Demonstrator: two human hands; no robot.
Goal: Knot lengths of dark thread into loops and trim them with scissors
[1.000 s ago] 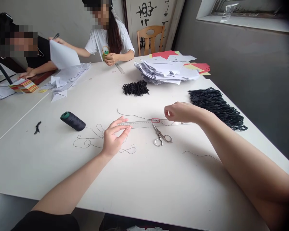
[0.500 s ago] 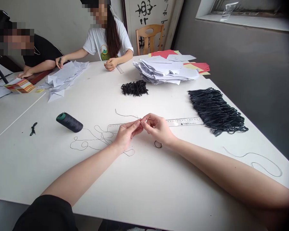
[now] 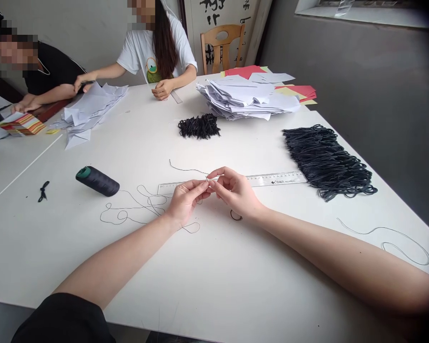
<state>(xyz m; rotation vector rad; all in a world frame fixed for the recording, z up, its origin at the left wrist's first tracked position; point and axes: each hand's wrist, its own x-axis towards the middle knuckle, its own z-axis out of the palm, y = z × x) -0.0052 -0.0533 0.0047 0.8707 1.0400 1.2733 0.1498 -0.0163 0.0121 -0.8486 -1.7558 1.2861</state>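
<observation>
a white desk (image 3: 200,286) spreads across most of the view, its right edge slanting past a grey wall. along its far edge sit a person in a white shirt (image 3: 137,52) and, further left, a person in black (image 3: 55,64). a heap of white paper (image 3: 250,97) lies by the far edge, near where the right edge begins. a wide bundle of black looped cords (image 3: 325,159) is set along the right edge, and from beside it a clear ruler (image 3: 271,179) reaches across the middle of the desk, passing beneath both hands. there the left hand (image 3: 186,200) and the right hand (image 3: 236,193) meet at the fingertips, thumb and forefinger pinched together on each. left of them a dark spool (image 3: 103,183) rests on its side. a smaller black bundle (image 3: 199,126) sits between the hands and the far edge. a ring-shaped handle (image 3: 236,219) peeks out below the right hand. a small tied loop (image 3: 43,191) lies left of the spool, near the desk's seam. thinnest is the thread (image 3: 189,169) clamped in the fingertips, its end trailing toward the far edge.
</observation>
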